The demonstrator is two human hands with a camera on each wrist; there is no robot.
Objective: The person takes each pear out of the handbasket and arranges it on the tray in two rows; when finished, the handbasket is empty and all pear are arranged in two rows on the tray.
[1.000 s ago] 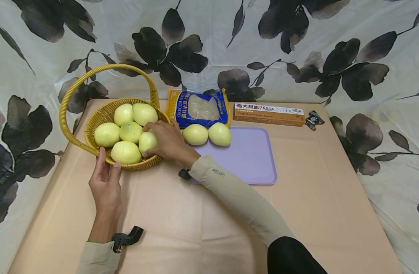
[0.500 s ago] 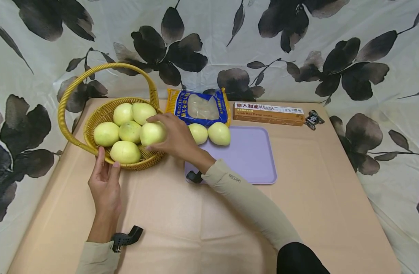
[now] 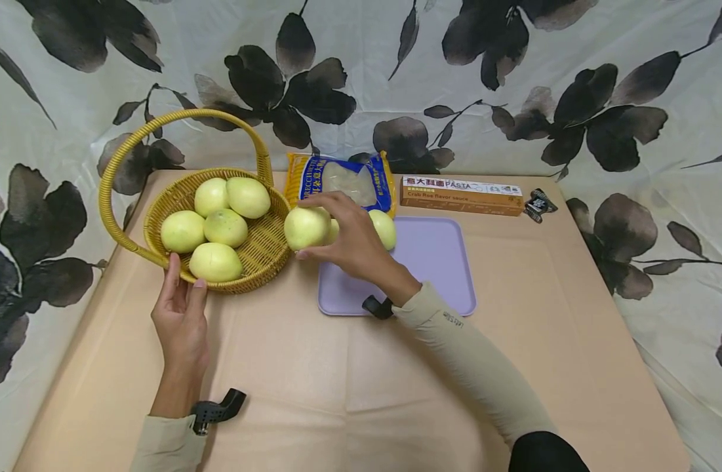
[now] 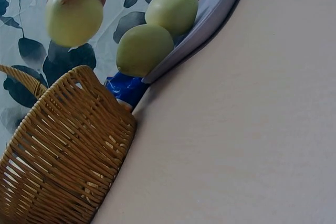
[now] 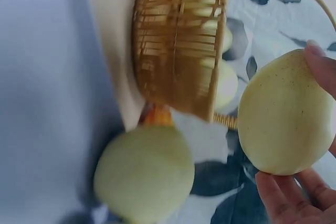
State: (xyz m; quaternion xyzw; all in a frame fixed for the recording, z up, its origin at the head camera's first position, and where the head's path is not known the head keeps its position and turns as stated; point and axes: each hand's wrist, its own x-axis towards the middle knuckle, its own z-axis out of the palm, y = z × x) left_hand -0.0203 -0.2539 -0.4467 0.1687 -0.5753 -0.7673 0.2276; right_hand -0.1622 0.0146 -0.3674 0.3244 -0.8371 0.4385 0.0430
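Observation:
My right hand (image 3: 361, 239) holds a small pale green melon (image 3: 307, 229) between thumb and fingertips, raised above the left edge of the lilac tray (image 3: 425, 275). In the right wrist view, fingers and thumb press opposite sides of this melon (image 5: 286, 114). Two similar melons sit at the tray's far left; one (image 3: 383, 229) shows partly, the other mostly hidden behind my right hand. A yellow wicker basket (image 3: 260, 265) with a tall handle bears several more melons (image 3: 216, 262). My left hand (image 3: 180, 328) touches the basket's near left side, its visible fingers fairly straight.
Behind the tray lie a blue and yellow pasta bag (image 3: 340, 180), a brown pasta box (image 3: 461, 196) and a small dark wrapped packet (image 3: 539, 205). A floral cloth (image 3: 361, 78) hangs along the back of the beige table (image 3: 313, 387).
My right hand has lifted the melon from the right side of the basket and carried it rightward past the rim toward the tray. My left hand has stayed at the basket.

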